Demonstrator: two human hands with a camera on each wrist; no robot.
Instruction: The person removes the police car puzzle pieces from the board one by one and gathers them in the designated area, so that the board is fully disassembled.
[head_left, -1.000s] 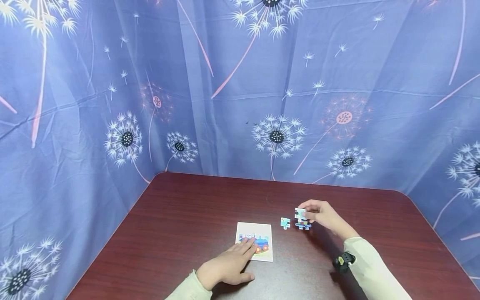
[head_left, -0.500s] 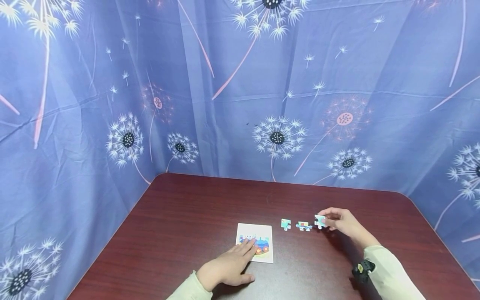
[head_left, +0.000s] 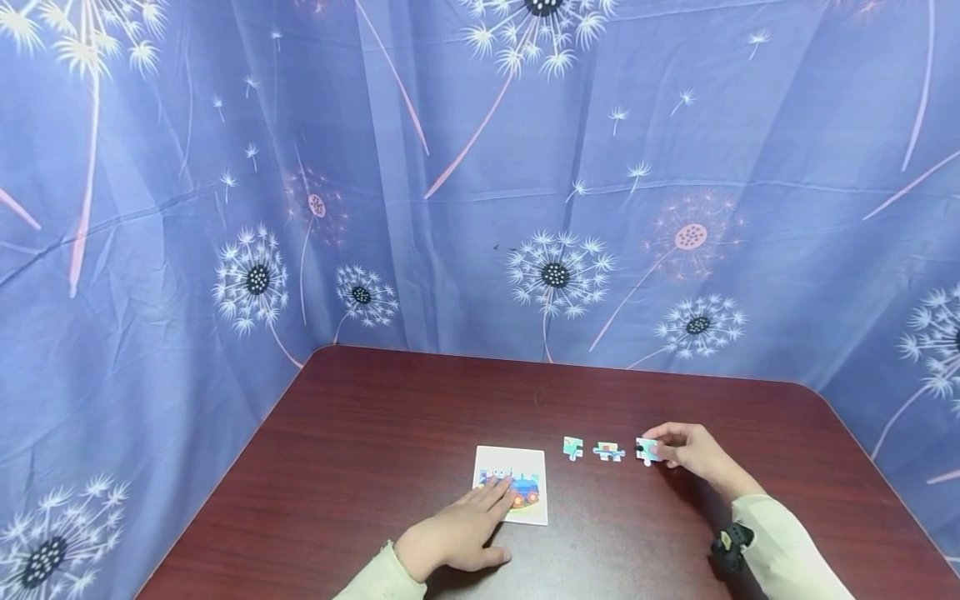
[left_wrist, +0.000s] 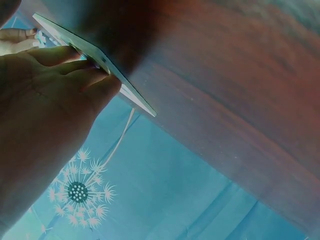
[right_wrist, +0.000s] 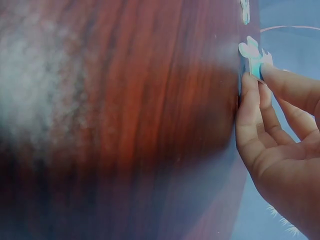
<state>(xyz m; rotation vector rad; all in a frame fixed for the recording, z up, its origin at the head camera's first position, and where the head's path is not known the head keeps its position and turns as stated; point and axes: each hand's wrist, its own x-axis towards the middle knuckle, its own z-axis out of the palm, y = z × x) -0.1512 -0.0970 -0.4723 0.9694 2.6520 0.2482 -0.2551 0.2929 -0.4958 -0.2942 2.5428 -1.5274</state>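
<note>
My left hand (head_left: 463,527) rests with its fingers straight on a square white puzzle board (head_left: 491,457) that carries a picture of a blue vehicle. Part of that picture lies hidden under the fingers. Over to the right, my right hand (head_left: 693,454) pinches a light-blue and white puzzle piece (head_left: 646,451) by its right edge, at or just above the table. The right wrist view shows the same piece (right_wrist: 254,62) between thumb and fingers. Left of it lie two loose pieces: a multicoloured puzzle piece (head_left: 608,452) and a pale blue-green puzzle piece (head_left: 573,448).
The dark red wooden table (head_left: 360,467) has rounded far corners. Behind and beside it hangs a blue curtain (head_left: 450,275) printed with dandelions. A small black device (head_left: 731,546) sits on the right sleeve.
My right hand has carried its puzzle piece rightward and down, from above the multicoloured piece to a spot right of it. The left hand stays in place on the board.
</note>
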